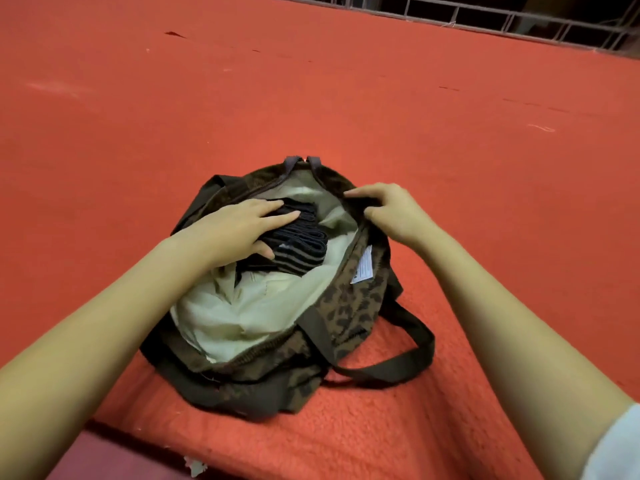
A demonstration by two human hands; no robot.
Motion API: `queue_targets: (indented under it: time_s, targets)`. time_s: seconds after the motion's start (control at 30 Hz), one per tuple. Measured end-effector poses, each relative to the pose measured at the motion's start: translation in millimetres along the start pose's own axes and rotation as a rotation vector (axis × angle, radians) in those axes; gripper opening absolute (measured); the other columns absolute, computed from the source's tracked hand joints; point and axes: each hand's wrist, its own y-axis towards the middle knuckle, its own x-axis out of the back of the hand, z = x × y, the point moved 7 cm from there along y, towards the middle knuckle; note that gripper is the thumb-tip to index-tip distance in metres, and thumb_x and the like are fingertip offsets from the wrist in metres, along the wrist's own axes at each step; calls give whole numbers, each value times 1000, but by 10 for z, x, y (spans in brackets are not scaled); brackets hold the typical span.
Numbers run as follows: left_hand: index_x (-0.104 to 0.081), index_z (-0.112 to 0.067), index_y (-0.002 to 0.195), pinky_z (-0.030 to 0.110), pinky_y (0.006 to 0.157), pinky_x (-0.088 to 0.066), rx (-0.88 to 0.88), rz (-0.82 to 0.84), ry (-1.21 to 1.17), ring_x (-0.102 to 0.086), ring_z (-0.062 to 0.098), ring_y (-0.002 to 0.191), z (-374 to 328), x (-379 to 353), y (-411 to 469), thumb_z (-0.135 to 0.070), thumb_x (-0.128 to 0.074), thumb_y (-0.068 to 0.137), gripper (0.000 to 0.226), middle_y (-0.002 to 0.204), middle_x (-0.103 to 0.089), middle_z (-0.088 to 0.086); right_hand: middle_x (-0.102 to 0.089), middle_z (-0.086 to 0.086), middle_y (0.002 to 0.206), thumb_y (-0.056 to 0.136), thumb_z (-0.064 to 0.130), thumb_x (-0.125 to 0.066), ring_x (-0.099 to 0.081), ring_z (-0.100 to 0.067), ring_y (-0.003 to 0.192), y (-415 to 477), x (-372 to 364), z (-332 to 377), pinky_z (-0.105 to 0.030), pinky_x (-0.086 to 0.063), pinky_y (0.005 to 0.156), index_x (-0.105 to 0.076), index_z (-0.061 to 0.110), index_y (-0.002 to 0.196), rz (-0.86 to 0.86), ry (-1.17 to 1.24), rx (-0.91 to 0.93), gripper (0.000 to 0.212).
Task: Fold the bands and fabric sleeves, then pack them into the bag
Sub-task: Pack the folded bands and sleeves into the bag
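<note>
Head view: a leopard-print bag [346,306] sits wide open on a red cover [311,81], near the person and roughly in the middle of the picture. Its pale lining [242,313] is crumpled and fills most of the opening. A dark strap [415,344] loops out onto the cover at the right, and a white label [362,270] hangs on the inner right wall.

A bundle [301,244] of folded dark, striped fabric lies inside the bag, toward its far side, on top of the lining. The left hand [239,230] reaches in from the left and lies over the bundle: the fingers are stretched nearly flat across its top, and the thumb sits against its near edge. Whether it presses or lifts the bundle cannot be told.

The right hand [388,213] is at the far right rim of the bag, its fingers curled and pinching the edge of the opening, holding that side up and apart.

A white sleeve [616,445] shows at the lower right corner. A metal railing [485,15] runs along the far edge of the cover, at the upper right.
</note>
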Motion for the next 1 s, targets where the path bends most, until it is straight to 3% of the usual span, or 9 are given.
queue_targets:
  time_s: [0.1,0.17,0.23,0.33,0.4,0.5,0.63,0.8,1.0]
  targets:
    - [0,-37,149,33,115,-19,-9,-4,0,-2,18,146,-49,1,8,-45,-54,90,80,160,-2,-1,-45,-13,134,82,10,-54,-36,-29,127,-26,-61,117,-28,-32,101,-57,24,129,128,-309,22,49]
    - [3,-36,149,33,116,-16,-19,21,-10,0,17,146,-37,4,-21,-46,-62,85,92,159,2,-1,-33,-12,143,84,29,-64,-26,-27,133,-70,-173,396,-34,-27,108,-51,23,134,121,-285,118,52]
    - [5,-30,150,33,117,-15,-18,57,11,2,17,145,33,-14,-73,-45,-73,76,108,159,6,-1,-27,-9,150,80,40,-70,-20,-23,139,-109,-402,689,-30,-18,112,-38,18,143,191,-174,260,74]
    - [4,-20,151,34,118,-15,32,87,18,2,18,145,173,-69,-84,-39,-79,71,116,159,5,3,-4,-6,158,72,46,-77,0,-18,145,-132,-848,684,-30,-8,116,-4,16,152,364,-241,267,112]
    - [6,-18,151,32,117,-15,44,81,-4,0,18,146,195,-71,-53,-33,-77,76,113,159,3,3,6,-8,159,76,40,-76,9,-20,146,-121,-987,562,-32,-4,117,6,14,151,349,-278,254,114]
    - [2,-16,151,26,113,-18,43,-1,-91,-8,15,145,230,-4,-2,-20,-72,82,101,159,-4,0,1,-11,159,82,35,-71,4,-20,146,-98,-985,519,-25,0,116,-1,4,150,267,-191,250,103]
    - [-3,-23,151,28,112,-26,50,-57,-158,-12,13,145,313,-68,-16,-15,-70,84,95,159,-7,-3,-14,-4,158,83,36,-70,-8,-14,145,-47,-889,479,-24,-7,115,-22,12,150,203,-17,223,86]
    - [6,-28,151,21,113,-10,49,-26,-256,-1,6,144,324,-148,-151,-36,-56,92,86,157,6,-13,-15,2,158,87,37,-66,-6,-8,145,-74,-843,406,-14,-3,109,-28,21,148,155,-13,255,74]
    - [0,-26,151,26,114,-16,77,-80,-248,-4,9,145,284,-150,-117,-29,-54,94,79,159,2,-9,-19,3,157,88,33,-64,-8,-9,145,-54,-892,401,-28,-17,114,-36,23,145,82,-20,218,65]
